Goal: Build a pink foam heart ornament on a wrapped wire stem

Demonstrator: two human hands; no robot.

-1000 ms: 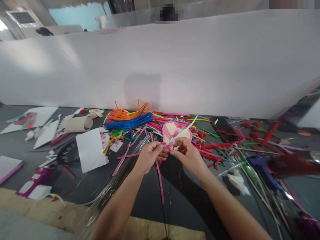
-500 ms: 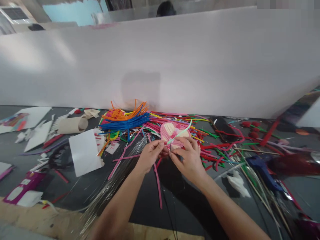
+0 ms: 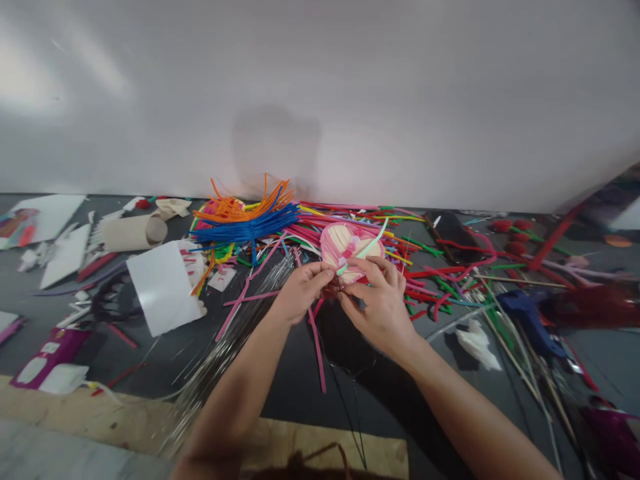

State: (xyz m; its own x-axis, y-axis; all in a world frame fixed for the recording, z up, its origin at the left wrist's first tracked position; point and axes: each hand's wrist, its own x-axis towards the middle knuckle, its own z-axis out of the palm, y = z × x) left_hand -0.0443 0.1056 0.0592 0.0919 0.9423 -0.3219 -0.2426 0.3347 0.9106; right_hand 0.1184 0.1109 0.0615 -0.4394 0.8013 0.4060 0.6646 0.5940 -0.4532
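the right hand hides the lower right of the pink heart and a stretch of the pale green strip. what the left hand pinches is tiny, probably the strip's lower end. the dark red thing is blurred; the left edge cuts off the pad.

Left of our hands, we see a cardboard tube, a white card and a purple box on the dark tabletop; to their right, a blue tool and crumpled white scrap; beyond them, a pale partition.
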